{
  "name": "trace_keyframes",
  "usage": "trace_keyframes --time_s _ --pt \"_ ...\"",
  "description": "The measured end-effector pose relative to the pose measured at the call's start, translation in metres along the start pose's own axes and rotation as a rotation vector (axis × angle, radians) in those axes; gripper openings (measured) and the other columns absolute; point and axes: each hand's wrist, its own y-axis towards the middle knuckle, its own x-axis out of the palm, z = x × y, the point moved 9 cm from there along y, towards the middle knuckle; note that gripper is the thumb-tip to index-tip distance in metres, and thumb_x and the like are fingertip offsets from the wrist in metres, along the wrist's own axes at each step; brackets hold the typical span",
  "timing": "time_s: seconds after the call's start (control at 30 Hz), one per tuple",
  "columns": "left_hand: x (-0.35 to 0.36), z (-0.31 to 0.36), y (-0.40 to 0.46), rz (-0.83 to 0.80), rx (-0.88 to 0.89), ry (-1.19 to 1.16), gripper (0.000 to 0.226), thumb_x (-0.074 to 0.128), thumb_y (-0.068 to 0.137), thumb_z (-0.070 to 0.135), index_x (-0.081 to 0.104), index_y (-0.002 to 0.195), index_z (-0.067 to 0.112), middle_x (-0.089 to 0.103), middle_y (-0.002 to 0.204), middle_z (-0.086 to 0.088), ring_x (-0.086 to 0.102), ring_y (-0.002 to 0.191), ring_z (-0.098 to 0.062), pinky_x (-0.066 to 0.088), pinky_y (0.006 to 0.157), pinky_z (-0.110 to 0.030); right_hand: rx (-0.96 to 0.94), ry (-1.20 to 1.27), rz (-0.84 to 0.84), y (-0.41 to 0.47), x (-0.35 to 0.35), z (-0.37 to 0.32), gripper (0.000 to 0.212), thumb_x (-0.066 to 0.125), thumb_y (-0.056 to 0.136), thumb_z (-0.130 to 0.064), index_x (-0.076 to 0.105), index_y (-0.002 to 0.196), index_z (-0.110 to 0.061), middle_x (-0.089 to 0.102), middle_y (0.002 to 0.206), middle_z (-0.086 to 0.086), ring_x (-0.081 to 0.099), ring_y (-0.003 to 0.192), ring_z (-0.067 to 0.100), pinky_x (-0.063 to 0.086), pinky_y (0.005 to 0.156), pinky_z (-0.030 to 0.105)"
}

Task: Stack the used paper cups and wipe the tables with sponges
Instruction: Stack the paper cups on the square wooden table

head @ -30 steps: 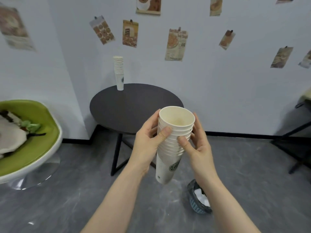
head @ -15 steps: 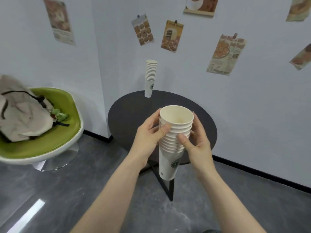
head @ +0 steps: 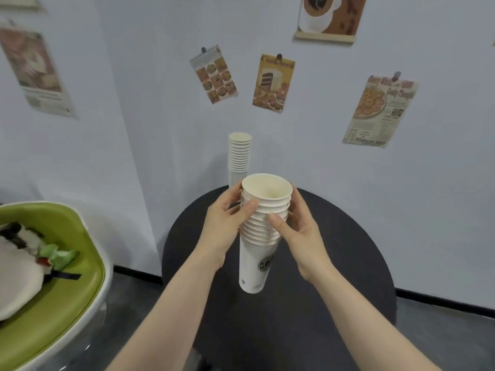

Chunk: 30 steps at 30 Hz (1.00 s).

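Note:
I hold a stack of several white paper cups [head: 255, 250] with a green logo above the round black table [head: 334, 263]. My left hand [head: 227, 226] grips the stack's upper rims from the left, thumb across the front. From the right, my right hand [head: 297, 226] grips the same rims. A second tall stack of white cups [head: 239, 156] stands upright at the table's far edge by the wall, its base hidden behind my hands. No sponge is in view.
A green and white chair [head: 61, 290] with a pale bag [head: 18, 274] on its seat stands at the left. Paper posters [head: 380, 111] hang on the wall behind the table. The floor is grey stone.
I have walked up to the table, which now lies under my hands; the far cup stack looks much nearer. Both hands keep the same hold on the stack.

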Motion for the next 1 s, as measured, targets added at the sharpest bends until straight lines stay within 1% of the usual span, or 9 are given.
trace_keyframes --time_s 0.13,0.23,0.33,0.47,0.57,0.7,0.77,0.87,1.0 --pt "-0.027 0.01 0.088 -0.047 -0.009 0.023 0.035 0.063 0.089 0.011 0.059 0.11 0.039 0.069 0.095 0.029 0.065 0.092 0.008 0.054 0.082 -0.021 0.016 -0.007 0.043 0.082 0.02 0.009 0.067 0.072 0.078 -0.031 0.038 0.133 -0.05 0.051 0.135 -0.024 0.05 0.124 0.0 0.044 0.104 0.032" --pt "-0.04 0.016 0.148 -0.03 -0.013 0.013 0.035 0.063 0.09 0.011 0.057 0.111 0.038 0.068 0.085 0.032 0.064 0.083 0.013 0.055 0.071 -0.015 0.06 -0.031 0.046 0.143 0.021 0.017 0.085 0.074 0.08 -0.034 0.022 0.146 -0.046 0.041 0.146 -0.017 0.045 0.13 0.008 0.041 0.108 0.047" --pt "-0.047 0.031 0.202 0.0 0.001 -0.002 0.036 0.065 0.089 0.015 0.057 0.118 0.034 0.064 0.096 0.027 0.063 0.083 0.01 0.054 0.066 -0.019 0.046 -0.067 0.044 0.207 0.02 0.008 0.084 0.073 0.082 -0.03 0.022 0.147 -0.042 0.039 0.148 -0.013 0.044 0.131 0.009 0.042 0.107 0.047" --pt "-0.054 0.054 0.264 0.041 0.021 -0.05 0.051 0.067 0.088 0.018 0.05 0.135 0.026 0.059 0.115 0.011 0.058 0.101 -0.003 0.051 0.078 -0.034 0.026 -0.064 0.009 0.28 0.026 -0.011 0.081 0.072 0.084 -0.022 0.026 0.148 -0.036 0.044 0.145 -0.01 0.048 0.125 0.009 0.047 0.101 0.045" --pt "-0.054 0.079 0.304 0.044 0.052 -0.027 0.053 0.067 0.088 0.021 0.049 0.137 0.027 0.056 0.125 0.007 0.054 0.116 -0.012 0.048 0.083 -0.039 0.001 -0.061 0.0 0.327 0.026 -0.03 0.075 0.073 0.083 -0.023 0.032 0.144 -0.04 0.048 0.14 -0.013 0.051 0.12 0.008 0.052 0.091 0.044" --pt "-0.049 0.111 0.355 0.016 0.101 -0.012 0.056 0.068 0.088 0.025 0.046 0.139 0.03 0.053 0.136 0.008 0.051 0.123 -0.015 0.048 0.089 -0.043 -0.033 -0.072 -0.031 0.379 0.024 -0.056 0.071 0.078 0.075 -0.033 0.042 0.136 -0.042 0.054 0.134 -0.011 0.055 0.118 0.015 0.054 0.086 0.046" --pt "-0.048 0.118 0.377 0.025 0.102 -0.009 0.057 0.069 0.087 0.028 0.046 0.14 0.032 0.051 0.14 0.007 0.05 0.125 -0.018 0.046 0.095 -0.047 -0.023 -0.061 -0.031 0.401 0.023 -0.063 0.079 0.08 0.069 -0.036 0.041 0.137 -0.043 0.054 0.135 -0.009 0.057 0.11 0.015 0.055 0.08 0.043" --pt "-0.045 0.125 0.404 0.009 0.112 -0.062 0.056 0.069 0.087 0.027 0.047 0.138 0.031 0.052 0.139 0.005 0.046 0.128 -0.02 0.046 0.098 -0.051 -0.021 -0.006 -0.012 0.427 0.02 -0.069 0.081 0.076 0.079 -0.025 0.031 0.144 -0.04 0.051 0.137 -0.012 0.056 0.116 0.018 0.053 0.067 0.034" --pt "-0.043 0.126 0.428 -0.003 0.117 -0.107 0.055 0.067 0.088 0.021 0.046 0.139 0.027 0.051 0.139 0.003 0.051 0.125 -0.019 0.048 0.095 -0.047 -0.041 -0.001 0.009 0.451 0.014 -0.067 0.082 0.074 0.082 -0.021 0.026 0.148 -0.034 0.047 0.139 -0.011 0.052 0.123 0.017 0.053 0.084 0.043"
